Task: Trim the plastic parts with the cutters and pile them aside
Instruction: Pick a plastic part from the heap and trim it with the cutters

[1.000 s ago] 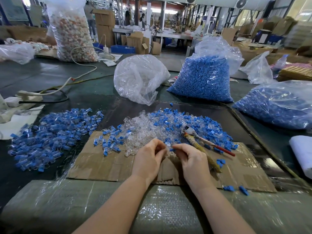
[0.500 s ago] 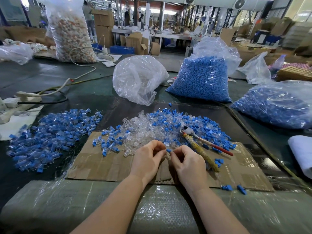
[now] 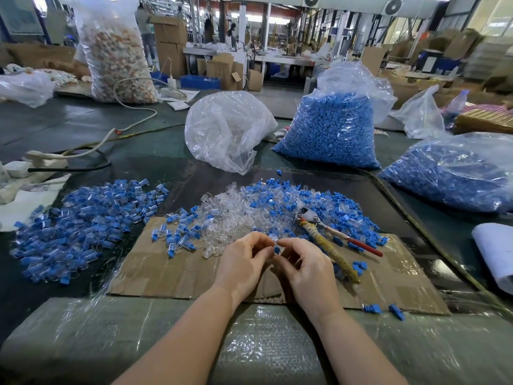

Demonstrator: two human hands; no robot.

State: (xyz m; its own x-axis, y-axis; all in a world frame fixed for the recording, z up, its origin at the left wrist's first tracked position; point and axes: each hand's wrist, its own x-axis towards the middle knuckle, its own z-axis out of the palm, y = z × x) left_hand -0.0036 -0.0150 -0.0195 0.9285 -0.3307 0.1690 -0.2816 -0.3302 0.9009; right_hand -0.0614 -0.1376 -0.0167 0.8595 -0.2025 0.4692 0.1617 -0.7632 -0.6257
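My left hand point(image 3: 244, 262) and my right hand point(image 3: 305, 269) meet over a cardboard sheet point(image 3: 172, 270). Their fingertips pinch a small part between them, a blue piece point(image 3: 276, 249) joined to a clear one. Just beyond lies a mixed heap of clear and blue parts point(image 3: 266, 207). The cutters point(image 3: 327, 237), with one wrapped handle and one red handle, lie untouched on the heap's right side. A separate pile of blue-and-clear parts point(image 3: 83, 220) spreads on the table at the left.
A clear bag point(image 3: 224, 129), a tall bag of blue parts point(image 3: 330, 129) and another blue-filled bag point(image 3: 455, 170) stand behind. A power strip and cable point(image 3: 44, 159) lie far left. Two loose blue parts point(image 3: 383, 309) sit near the cardboard's front right corner. White roll point(image 3: 494, 251) at right.
Both hands have drawn slightly back from the heap toward me, and now hold the small blue-and-clear part up between their fingertips. The cutters have not moved.
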